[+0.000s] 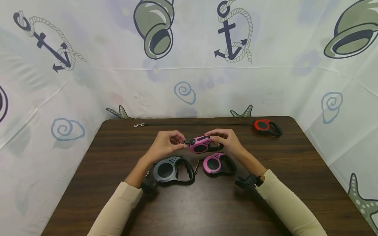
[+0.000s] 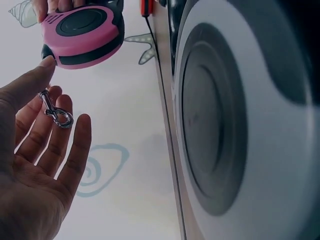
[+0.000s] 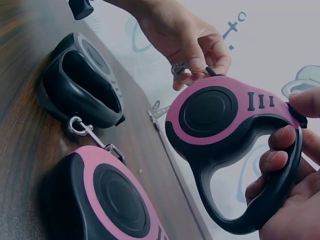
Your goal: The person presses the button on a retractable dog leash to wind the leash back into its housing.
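1. Head view: dark wood-grain table (image 1: pixel 103 183), matte. All places below are taken from the grey leash housing (image 1: pixel 169 170) lying flat on it, the biggest of the set; smooth plastic, round hub, black loop handle.
2. Lifted pink leash (image 1: pixel 202 144): held above the table, beyond and right of the grey housing, long axis running left-right, handle end right, cord mouth left. Glossy pink shell, black disc, black rubbery grip.
3. Right hand (image 1: pixel 227 141): fingers curled through the lifted pink leash's handle, thumb on top.
4. Second pink leash (image 1: pixel 218 164): flat, just right of the grey housing.
5. Red leash (image 1: pixel 267 127): far right, cord paid out leftward.
6. Left hand (image 1: pixel 165 144): at the cord mouth, nearer the clip; fingers loosely spread.
7. Metal snap clip (image 2: pixel 56 114): small, shiny, lying against the left fingers; a firm pinch not discernible.
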